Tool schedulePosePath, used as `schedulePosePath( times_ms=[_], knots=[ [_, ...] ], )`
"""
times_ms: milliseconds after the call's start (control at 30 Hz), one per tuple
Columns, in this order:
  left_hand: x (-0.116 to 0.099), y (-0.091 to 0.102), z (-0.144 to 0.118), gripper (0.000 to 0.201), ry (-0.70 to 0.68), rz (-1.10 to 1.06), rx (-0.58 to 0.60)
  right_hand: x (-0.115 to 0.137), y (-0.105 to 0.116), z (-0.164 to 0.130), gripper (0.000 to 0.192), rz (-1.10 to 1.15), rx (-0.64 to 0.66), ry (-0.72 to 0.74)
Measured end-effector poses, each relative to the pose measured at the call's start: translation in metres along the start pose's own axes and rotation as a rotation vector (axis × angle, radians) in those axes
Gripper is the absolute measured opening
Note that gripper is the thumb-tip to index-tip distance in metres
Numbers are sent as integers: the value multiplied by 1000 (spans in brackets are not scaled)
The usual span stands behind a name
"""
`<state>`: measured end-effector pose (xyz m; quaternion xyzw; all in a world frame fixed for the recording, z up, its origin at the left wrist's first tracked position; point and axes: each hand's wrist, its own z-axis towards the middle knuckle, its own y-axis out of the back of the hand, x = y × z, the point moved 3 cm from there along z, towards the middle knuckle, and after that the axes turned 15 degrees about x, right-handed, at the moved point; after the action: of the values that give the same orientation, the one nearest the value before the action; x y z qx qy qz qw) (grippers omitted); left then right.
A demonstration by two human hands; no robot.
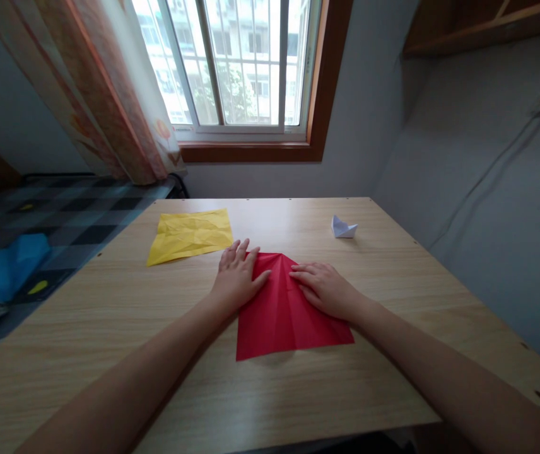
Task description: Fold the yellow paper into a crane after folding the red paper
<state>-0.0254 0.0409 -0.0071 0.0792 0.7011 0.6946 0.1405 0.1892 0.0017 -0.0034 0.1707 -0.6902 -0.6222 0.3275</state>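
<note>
**Two palms on the fold**

Both hands lie flat and spread: left hand (pixel 236 272) and right hand (pixel 324 287) press the red paper (pixel 289 315) mid-table (pixel 156 353). Likely light, thin and easily creased or slid; best taken at its corners.

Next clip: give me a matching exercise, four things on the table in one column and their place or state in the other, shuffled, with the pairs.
Things:
1. red paper
2. yellow paper
3. white paper boat
4. left hand

Places or states:
A. far right of the table, alone
B. crumpled, lying flat at the far left
C. flat on the red paper's left top flap
D. top corners folded to a point, under both hands

The right hand presses the other flap.

Pairs: 1-D, 2-B, 3-A, 4-C
</note>
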Motion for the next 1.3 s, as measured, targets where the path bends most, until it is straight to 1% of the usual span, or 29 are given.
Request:
schedulePosePath(
  times_ms=[67, 133, 233, 333, 433, 567, 667, 767, 867, 1067, 1200, 1300],
  knots=[
    [10, -4, 5, 79, 96, -41, 42, 0, 1, 0, 36, -18, -6, -42],
    [17, -8, 10, 86, 129, -67, 73, -2, 2, -1, 35, -30, -16, -86],
    [24, -10, 16, 82, 147, -93, 79, -7, 2, -2, 35, -31, -21, -109],
    [25, -10, 18, 69, 128, -125, 50, -10, 1, -1, 36, -21, -19, -95],
    [21, -6, 17, 57, 55, -179, -10, -10, 1, -1, 36, -9, -17, -81],
    [14, 4, 14, 44, -60, -314, -86, -9, 2, -1, 36, -4, -17, -79],
    [8, 10, 9, 39, -119, -403, -98, -8, 3, -2, 36, 0, -20, -77],
    [3, 10, 6, 39, -179, -443, -86, -8, 3, -1, 35, -5, -25, -69],
    [-2, 8, 4, 38, -252, -426, -85, -8, 4, -1, 34, -16, -27, -71],
    [-14, 3, -1, 44, -465, -347, -116, -9, 7, -1, 30, -6, -26, -89],
    [-20, 0, -6, 52, -548, -254, -90, -9, 9, -1, 32, 10, -21, -92],
    [-23, -2, -8, 51, -595, -190, -80, -10, 8, -1, 32, 14, -21, -91]
  ],
)
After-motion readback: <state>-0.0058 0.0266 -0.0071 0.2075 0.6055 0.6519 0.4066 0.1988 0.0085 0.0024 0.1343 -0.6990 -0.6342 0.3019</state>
